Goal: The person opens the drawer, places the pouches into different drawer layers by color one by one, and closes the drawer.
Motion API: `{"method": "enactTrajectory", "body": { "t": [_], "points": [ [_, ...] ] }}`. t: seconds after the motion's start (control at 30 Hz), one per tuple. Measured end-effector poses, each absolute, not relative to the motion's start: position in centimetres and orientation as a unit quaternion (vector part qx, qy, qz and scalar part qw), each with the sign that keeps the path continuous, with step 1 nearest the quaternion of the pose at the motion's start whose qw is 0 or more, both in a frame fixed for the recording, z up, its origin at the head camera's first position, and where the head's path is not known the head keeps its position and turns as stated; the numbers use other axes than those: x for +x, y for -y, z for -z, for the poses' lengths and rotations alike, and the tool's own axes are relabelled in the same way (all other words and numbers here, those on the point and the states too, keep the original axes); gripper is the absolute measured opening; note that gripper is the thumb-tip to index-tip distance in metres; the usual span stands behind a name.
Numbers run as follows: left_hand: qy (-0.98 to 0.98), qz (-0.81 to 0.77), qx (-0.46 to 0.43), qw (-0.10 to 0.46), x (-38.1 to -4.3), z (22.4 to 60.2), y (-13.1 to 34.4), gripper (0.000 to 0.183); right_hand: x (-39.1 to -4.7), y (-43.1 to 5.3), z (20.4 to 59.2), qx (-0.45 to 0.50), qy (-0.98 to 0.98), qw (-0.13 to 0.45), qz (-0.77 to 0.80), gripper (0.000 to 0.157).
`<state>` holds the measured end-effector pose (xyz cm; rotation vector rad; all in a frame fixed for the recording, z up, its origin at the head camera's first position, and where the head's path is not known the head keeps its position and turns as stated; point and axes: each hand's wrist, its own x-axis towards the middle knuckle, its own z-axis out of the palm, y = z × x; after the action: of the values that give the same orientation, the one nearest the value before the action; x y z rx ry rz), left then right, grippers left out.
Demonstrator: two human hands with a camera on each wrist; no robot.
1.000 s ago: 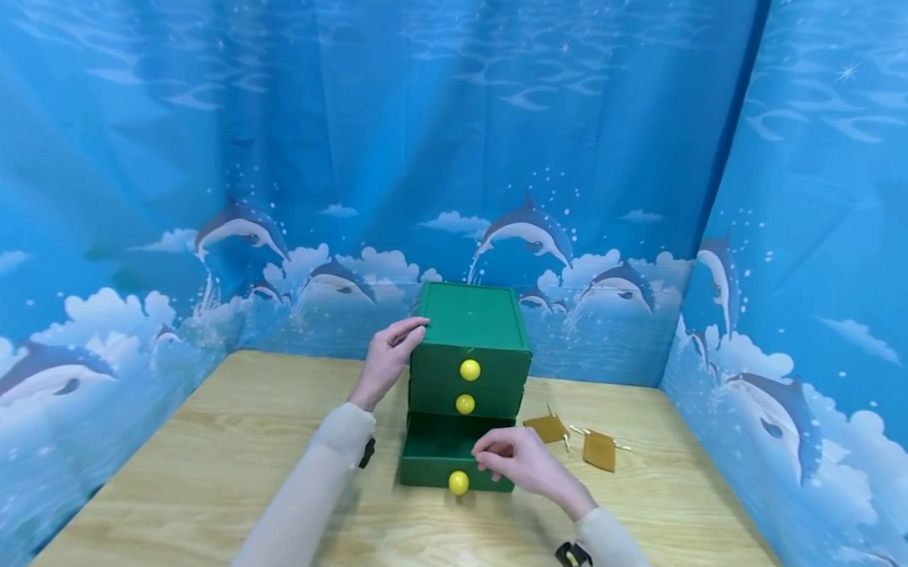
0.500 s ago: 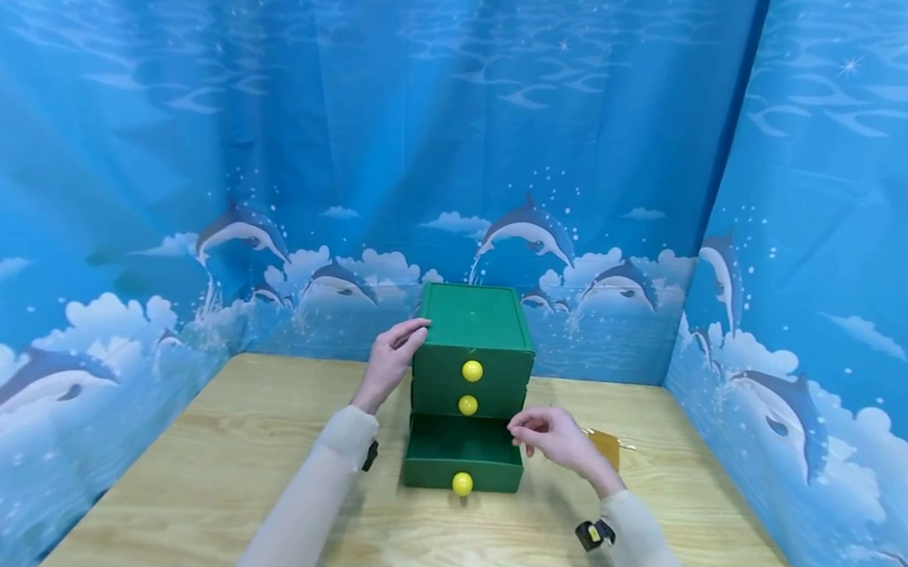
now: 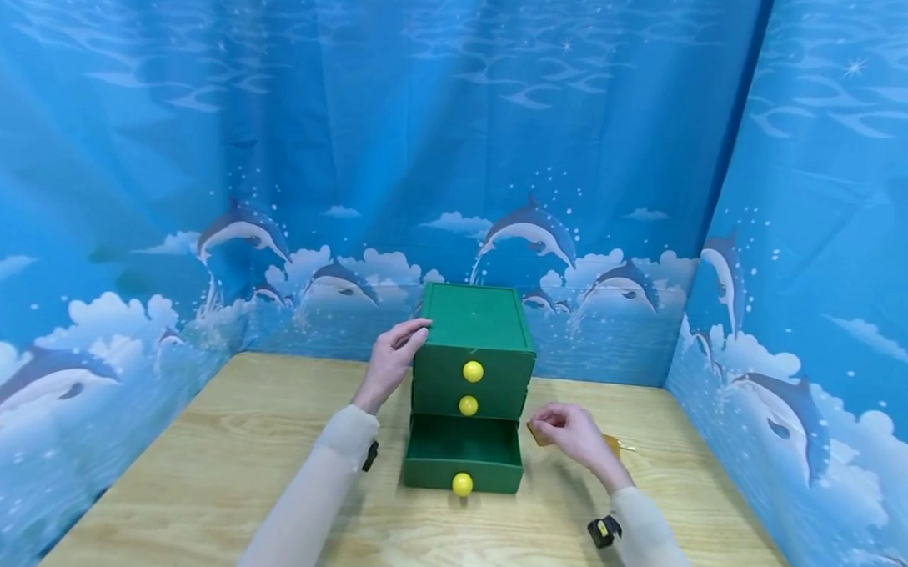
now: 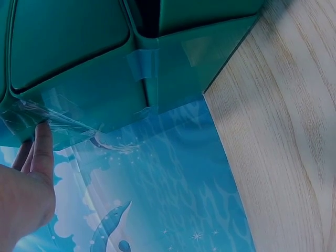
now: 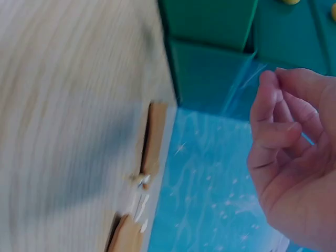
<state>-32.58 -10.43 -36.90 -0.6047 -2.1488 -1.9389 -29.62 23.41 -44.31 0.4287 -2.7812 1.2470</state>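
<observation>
A green drawer cabinet (image 3: pixel 474 313) with yellow round knobs stands on the table. Its bottom drawer (image 3: pixel 426 474) is pulled out, and nothing shows inside. My left hand (image 3: pixel 391 356) rests against the cabinet's left side at the top edge, fingers extended. To the right of the cabinet, my right hand (image 3: pixel 575 434) is in the air with its fingers curled and the thumb and index fingertips together, nothing visible between them. Two small brown pouches (image 5: pixel 154 134) with pale cords lie below it on the table. The hand partly hides both in the head view.
The wooden table (image 3: pixel 268 444) extends on both sides of the cabinet and in front of it. A blue curtain (image 3: pixel 354 146) printed with dolphins and clouds hangs behind the table and along its sides.
My right hand has moved right, from over the pulled-out drawer to above the brown pouches, which it now partly covers. My left hand stays at the cabinet's top left edge.
</observation>
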Motion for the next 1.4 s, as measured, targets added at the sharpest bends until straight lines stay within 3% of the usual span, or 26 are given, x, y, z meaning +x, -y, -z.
{"method": "enactTrajectory", "body": {
  "t": [0.1, 0.53, 0.8, 1.4],
  "points": [
    [0.724, 0.653, -0.202, 0.089, -32.5, 37.0, 10.5, 0.041, -30.3, -24.0, 44.8, 0.13, 0.916, 0.043, -0.377, 0.014],
    [0.731, 0.648, -0.198, 0.081, -32.5, 36.8, 10.5, 0.042, -32.6, -26.3, 46.2, 0.121, 0.915, -0.005, -0.386, 0.016],
    [0.731, 0.649, -0.196, 0.083, -32.5, 36.8, 10.5, 0.041, -33.8, -27.4, 46.8, 0.104, 0.92, 0.005, -0.377, 0.02],
    [0.73, 0.65, -0.194, 0.079, -32.3, 36.8, 10.3, 0.042, -34.6, -28.7, 48.4, 0.066, 0.925, -0.019, -0.373, 0.024]
  ]
}}
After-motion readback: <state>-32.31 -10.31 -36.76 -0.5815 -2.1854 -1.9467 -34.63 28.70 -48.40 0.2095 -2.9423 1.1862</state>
